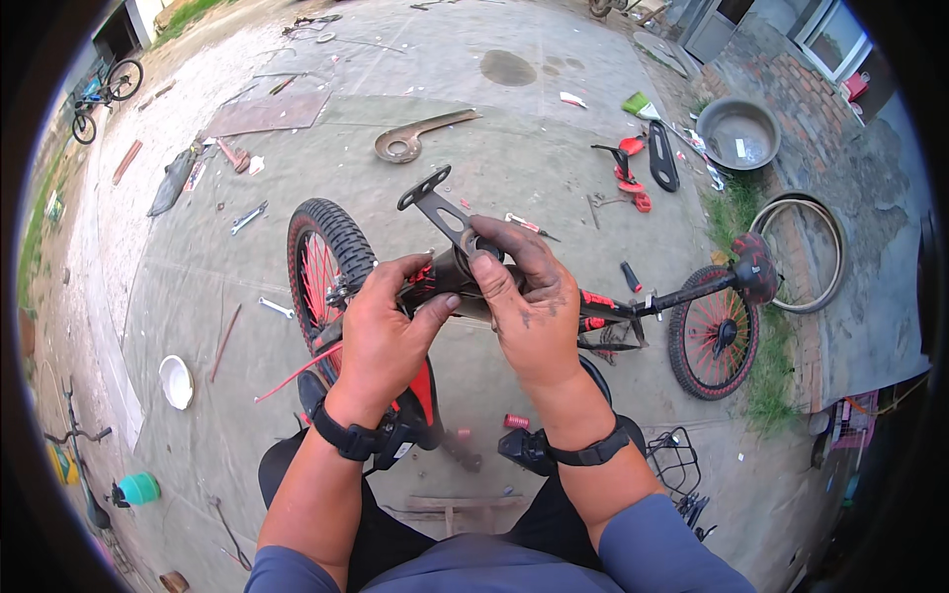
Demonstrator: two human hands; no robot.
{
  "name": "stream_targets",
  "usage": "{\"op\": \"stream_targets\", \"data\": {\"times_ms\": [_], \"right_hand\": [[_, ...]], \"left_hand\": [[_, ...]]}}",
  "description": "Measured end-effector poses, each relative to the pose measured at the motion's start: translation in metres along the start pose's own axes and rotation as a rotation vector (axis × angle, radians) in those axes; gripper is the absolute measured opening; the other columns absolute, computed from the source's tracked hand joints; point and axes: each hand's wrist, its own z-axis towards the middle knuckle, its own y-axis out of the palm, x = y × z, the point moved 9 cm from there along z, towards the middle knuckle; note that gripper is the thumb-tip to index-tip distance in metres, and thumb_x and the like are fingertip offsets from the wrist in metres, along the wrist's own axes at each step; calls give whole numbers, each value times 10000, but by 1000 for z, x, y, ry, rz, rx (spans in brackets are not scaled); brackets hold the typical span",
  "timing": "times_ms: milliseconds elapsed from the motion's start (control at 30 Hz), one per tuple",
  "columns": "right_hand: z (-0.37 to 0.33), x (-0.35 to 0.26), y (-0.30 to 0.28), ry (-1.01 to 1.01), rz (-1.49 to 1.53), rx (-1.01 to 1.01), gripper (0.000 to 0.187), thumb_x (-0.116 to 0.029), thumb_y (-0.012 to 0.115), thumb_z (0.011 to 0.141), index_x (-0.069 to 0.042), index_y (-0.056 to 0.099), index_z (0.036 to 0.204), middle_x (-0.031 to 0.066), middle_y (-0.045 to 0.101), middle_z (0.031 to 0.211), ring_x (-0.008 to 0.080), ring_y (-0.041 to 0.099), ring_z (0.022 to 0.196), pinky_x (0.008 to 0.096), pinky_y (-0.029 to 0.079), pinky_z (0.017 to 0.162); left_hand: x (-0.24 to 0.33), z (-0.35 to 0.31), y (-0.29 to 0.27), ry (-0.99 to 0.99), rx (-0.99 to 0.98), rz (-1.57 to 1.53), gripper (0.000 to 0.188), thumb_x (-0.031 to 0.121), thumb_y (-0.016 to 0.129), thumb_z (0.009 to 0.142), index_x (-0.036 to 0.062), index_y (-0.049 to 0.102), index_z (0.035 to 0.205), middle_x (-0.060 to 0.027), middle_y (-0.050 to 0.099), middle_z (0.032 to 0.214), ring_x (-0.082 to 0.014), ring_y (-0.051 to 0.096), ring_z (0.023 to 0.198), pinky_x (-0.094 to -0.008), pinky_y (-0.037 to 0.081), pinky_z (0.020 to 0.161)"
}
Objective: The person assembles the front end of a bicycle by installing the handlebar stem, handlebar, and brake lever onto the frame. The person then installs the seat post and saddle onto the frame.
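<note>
A small black-and-red bicycle frame (599, 308) lies across in front of me. My left hand (388, 321) is closed around the near side of its head tube (453, 282). At the tube's end, my right hand (529, 296) pinches a dark slotted metal bracket (442, 211) between thumb and fingers. The bracket points up and away to the left; its lower end is partly hidden by my fingers. Left of my hands stands a knobby wheel with red spokes (321, 262). The frame's other end carries the saddle (756, 268) and a second red-spoked wheel (715, 332).
Spanners (249, 217), a curved rusty chain guard (403, 146), a black-handled screwdriver (631, 276) and red reflector parts (633, 173) lie on the ground sheet. A grey basin (738, 133) and a loose tyre (806, 252) are at right. A white bowl (176, 381) sits left.
</note>
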Motion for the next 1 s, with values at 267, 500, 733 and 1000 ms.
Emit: {"op": "stream_targets", "data": {"times_ms": [267,500,733,1000], "right_hand": [[-4,13,-2,224,143,-49,389,-114,720,1006,57,644,1347,114,688,1215,135,705,996,255,573,832],[-3,15,-4,191,115,-63,410,-109,723,1007,64,627,1365,115,679,1234,146,687,1068,262,565,886],[-5,18,-2,202,209,-58,417,-97,727,1004,48,627,1382,104,673,1259,126,673,1055,253,557,890],[-5,23,-4,182,158,-44,462,-131,765,984,50,624,1385,88,679,1252,111,674,1022,247,553,874]], "left_hand": [[-2,4,-2,-78,-97,15,526,225,864,867,-17,660,1288,-180,721,1175,-281,728,1041,-369,575,902],[22,35,-19,-5,10,-362,577,340,742,1004,-37,575,1408,-87,733,1086,-126,679,997,-292,552,855],[49,68,-13,-49,-162,-352,376,201,666,1035,-21,649,1337,-14,681,928,-60,576,798,-249,489,707],[51,84,-7,35,-234,-279,335,110,652,999,-13,673,1310,0,681,962,-46,559,826,-240,487,741]]}}
